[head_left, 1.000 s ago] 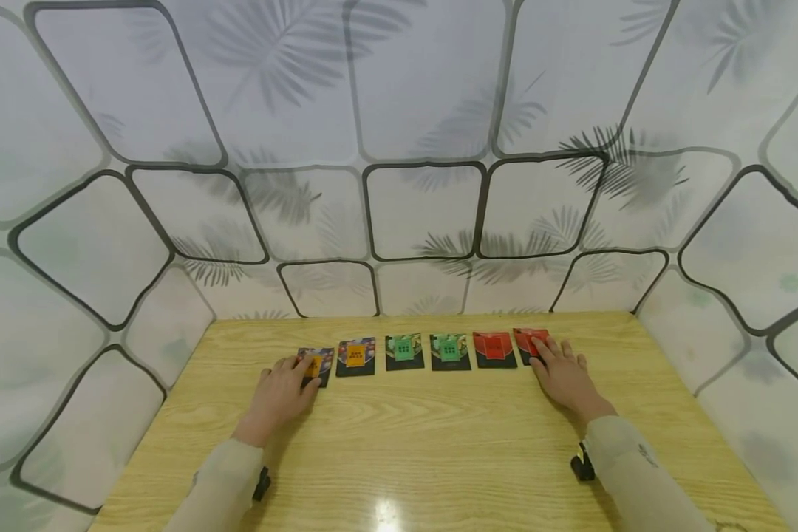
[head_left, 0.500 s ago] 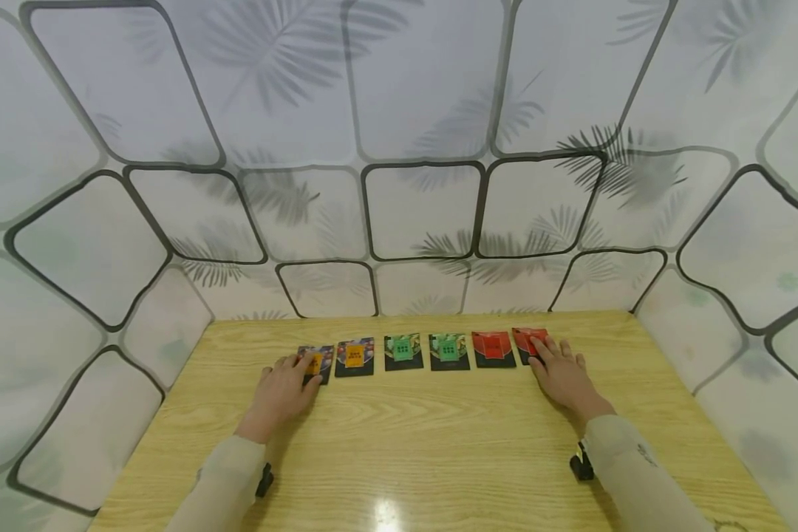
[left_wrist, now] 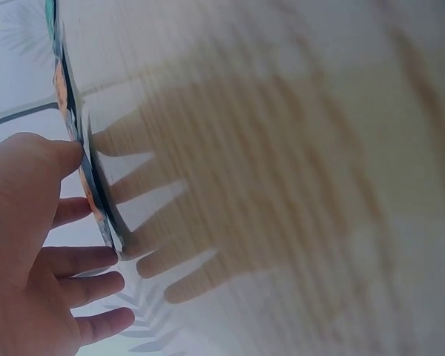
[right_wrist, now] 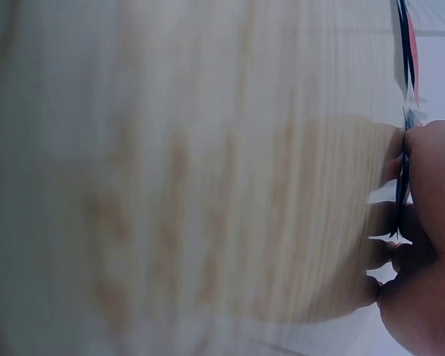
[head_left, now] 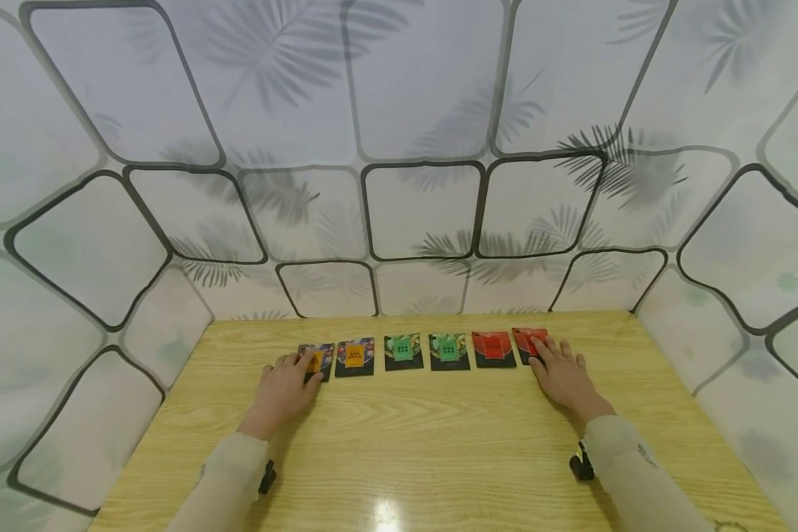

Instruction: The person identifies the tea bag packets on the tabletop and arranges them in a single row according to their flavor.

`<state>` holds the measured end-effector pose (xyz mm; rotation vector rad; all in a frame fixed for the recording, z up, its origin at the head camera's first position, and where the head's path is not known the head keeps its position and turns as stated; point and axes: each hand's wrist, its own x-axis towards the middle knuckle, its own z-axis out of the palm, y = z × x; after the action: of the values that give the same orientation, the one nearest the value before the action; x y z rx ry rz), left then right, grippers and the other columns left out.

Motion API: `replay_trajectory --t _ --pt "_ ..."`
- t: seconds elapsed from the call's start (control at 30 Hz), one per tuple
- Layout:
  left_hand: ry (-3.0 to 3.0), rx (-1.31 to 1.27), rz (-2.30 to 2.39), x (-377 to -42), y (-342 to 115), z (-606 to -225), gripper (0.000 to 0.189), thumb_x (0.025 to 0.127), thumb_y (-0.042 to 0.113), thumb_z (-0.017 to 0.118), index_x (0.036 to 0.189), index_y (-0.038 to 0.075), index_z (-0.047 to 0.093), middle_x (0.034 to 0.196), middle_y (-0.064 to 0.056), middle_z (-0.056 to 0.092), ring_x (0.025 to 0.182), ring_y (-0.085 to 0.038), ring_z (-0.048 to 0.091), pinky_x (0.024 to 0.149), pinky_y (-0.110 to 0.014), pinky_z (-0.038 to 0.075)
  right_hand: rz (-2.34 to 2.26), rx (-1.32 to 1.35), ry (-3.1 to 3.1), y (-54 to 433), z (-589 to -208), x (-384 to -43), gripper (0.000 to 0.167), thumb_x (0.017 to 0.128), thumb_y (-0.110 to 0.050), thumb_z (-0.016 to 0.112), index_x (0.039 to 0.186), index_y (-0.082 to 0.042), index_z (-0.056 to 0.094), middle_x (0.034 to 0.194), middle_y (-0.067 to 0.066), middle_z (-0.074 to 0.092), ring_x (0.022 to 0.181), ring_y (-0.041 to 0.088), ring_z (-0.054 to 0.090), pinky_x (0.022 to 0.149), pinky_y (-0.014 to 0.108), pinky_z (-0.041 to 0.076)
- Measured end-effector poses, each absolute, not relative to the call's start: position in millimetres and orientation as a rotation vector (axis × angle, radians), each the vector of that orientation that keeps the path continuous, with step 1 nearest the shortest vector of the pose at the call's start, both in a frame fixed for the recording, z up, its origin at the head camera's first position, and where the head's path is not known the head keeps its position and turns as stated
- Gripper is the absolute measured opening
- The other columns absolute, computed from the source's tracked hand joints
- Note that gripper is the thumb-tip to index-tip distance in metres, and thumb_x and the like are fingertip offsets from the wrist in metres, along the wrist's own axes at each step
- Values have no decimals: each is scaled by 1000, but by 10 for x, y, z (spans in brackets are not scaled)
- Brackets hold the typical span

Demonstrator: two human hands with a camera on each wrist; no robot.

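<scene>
Small flat packets lie in a row along the table's far side. At its left end, my left hand point(head_left: 283, 390) touches a packet with an orange label point(head_left: 315, 360), thumb at its lower edge and fingers over its left side. That packet point(left_wrist: 96, 185) shows edge-on in the left wrist view, with the fingertips right at it. At the right end, my right hand point(head_left: 564, 375) rests its fingers on a slightly tilted red-and-black packet point(head_left: 525, 341), hiding its lower right part. The right wrist view shows this packet's edge point(right_wrist: 406, 174) beside the thumb.
Between the hands lie another orange-labelled packet point(head_left: 355, 357), two green-labelled packets point(head_left: 403, 352) and another red packet point(head_left: 494, 349), with narrow gaps. A patterned cloth wall point(head_left: 419, 288) rises behind the wooden table point(head_left: 399, 436) and along both sides.
My left hand has shifted slightly, and the leftmost packet has moved a little away from me, straighter in line with its neighbour. The right hand has hardly moved.
</scene>
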<state>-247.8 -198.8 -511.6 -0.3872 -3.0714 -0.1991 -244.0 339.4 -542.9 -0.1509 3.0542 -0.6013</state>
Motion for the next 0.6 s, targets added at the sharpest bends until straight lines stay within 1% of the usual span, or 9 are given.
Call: replay_trajectory --t 0.33,0.6 --pt "-3090 -378 -196 -2492 -1979 -5089 59 110 38 55 157 2 48 147 -33 55 134 -53 53 104 -73 45 -604 -147 3044 3397 -5441 -2459 64 115 -41 36 165 -2 30 168 35 23 152 66 12 117 85 11" --pt "-3093 -386 -171 -2509 -1981 -5092 60 110 39 55 157 3 48 147 -33 55 134 -52 54 103 -73 46 -609 -144 3033 3409 -5431 -2456 64 115 -41 36 165 -1 29 168 35 22 152 67 12 116 85 11"
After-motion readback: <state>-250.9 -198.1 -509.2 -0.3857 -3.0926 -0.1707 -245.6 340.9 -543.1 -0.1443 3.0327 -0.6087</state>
